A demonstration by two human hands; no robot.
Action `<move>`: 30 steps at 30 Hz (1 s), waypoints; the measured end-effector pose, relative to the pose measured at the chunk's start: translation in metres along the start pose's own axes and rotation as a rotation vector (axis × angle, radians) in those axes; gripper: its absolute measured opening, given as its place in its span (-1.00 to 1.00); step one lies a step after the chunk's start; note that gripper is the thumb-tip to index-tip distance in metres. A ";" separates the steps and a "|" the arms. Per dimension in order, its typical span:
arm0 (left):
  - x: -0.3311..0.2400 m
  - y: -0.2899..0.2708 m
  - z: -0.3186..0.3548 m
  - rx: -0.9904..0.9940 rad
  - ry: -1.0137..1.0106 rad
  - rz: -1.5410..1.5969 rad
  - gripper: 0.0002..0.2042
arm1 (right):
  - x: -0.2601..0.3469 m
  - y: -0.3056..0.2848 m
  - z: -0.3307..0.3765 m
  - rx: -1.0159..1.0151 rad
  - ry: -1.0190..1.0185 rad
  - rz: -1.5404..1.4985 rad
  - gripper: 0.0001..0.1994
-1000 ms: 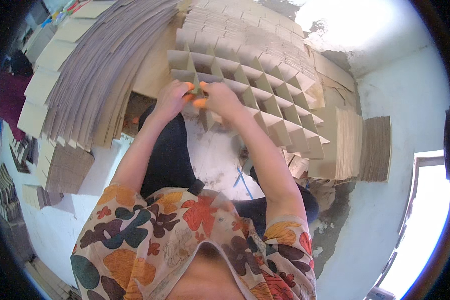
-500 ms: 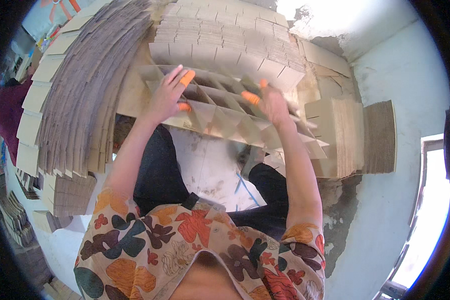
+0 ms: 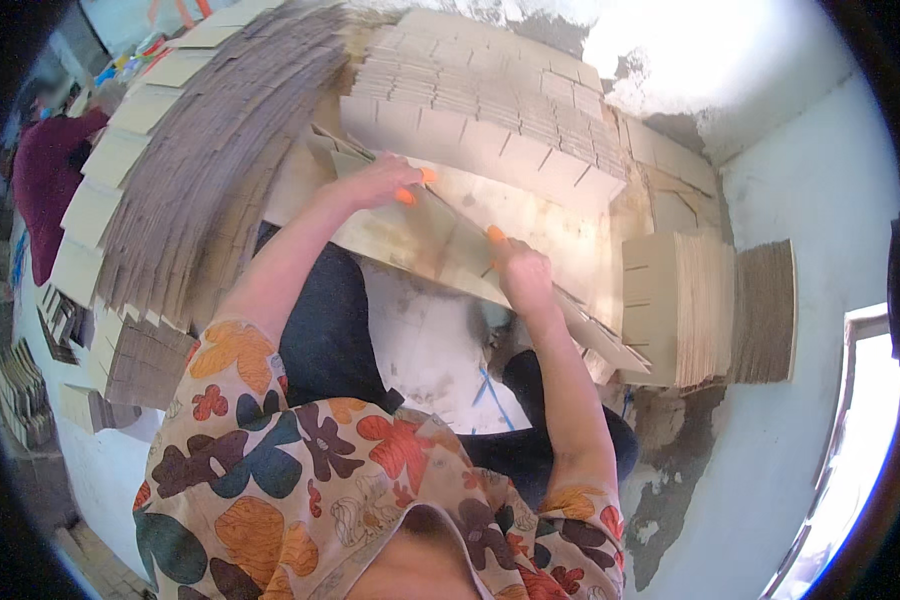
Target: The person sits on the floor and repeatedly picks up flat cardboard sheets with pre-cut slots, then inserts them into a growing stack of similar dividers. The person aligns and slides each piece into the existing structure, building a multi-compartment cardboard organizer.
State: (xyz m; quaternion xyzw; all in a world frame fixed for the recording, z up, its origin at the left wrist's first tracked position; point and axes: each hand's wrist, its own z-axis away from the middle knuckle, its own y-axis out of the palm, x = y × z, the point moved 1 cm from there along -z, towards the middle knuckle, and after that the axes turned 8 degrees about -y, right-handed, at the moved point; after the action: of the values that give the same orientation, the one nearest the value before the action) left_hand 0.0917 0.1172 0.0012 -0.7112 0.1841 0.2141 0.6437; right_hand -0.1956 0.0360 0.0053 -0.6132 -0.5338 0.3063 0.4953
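A cardboard divider (image 3: 452, 236), made of interlocked strips, is folded nearly flat and slants across the low work board (image 3: 560, 232) from upper left to lower right. Its far left end and its right end show several strip edges lying close together. My left hand (image 3: 382, 185) grips the upper edge toward the left end, with orange coverings on the fingertips. Farther right, my right hand (image 3: 523, 275) is closed on the same edge, an orange-covered finger along the top. Parts of the strips are hidden behind my hands.
A long row of slotted cardboard strips (image 3: 470, 130) lies behind the board. Upright strips (image 3: 658, 300) stand at the right, near the wall (image 3: 770, 220). Tall leaning piles of folded dividers (image 3: 195, 175) fill the left. Beyond them is a person in maroon (image 3: 50, 185).
The divider was spread into open cells between my hands; now it is collapsed into a thin, slanted bundle. My right hand has moved lower, and the view has shifted slightly.
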 end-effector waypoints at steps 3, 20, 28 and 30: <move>0.002 -0.011 0.012 0.110 -0.235 0.133 -0.78 | 0.003 0.004 0.000 -0.055 -0.043 0.030 -0.57; 0.016 -0.273 0.187 -0.789 -0.559 -1.327 -0.68 | -0.093 -0.139 0.136 -0.276 0.396 0.620 -0.69; 0.062 -0.258 0.210 -0.564 -0.771 -1.220 -0.80 | -0.133 -0.132 0.193 -0.002 0.872 0.597 -0.68; 0.055 -0.266 0.207 -0.484 -0.871 -1.138 -0.75 | -0.146 -0.122 0.209 0.055 0.942 0.574 -0.65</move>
State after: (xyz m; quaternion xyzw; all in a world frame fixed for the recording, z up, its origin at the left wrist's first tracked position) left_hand 0.2664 0.3514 0.1775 -0.6691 -0.5347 0.1447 0.4955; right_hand -0.4633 -0.0530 0.0300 -0.7917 -0.0576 0.1354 0.5929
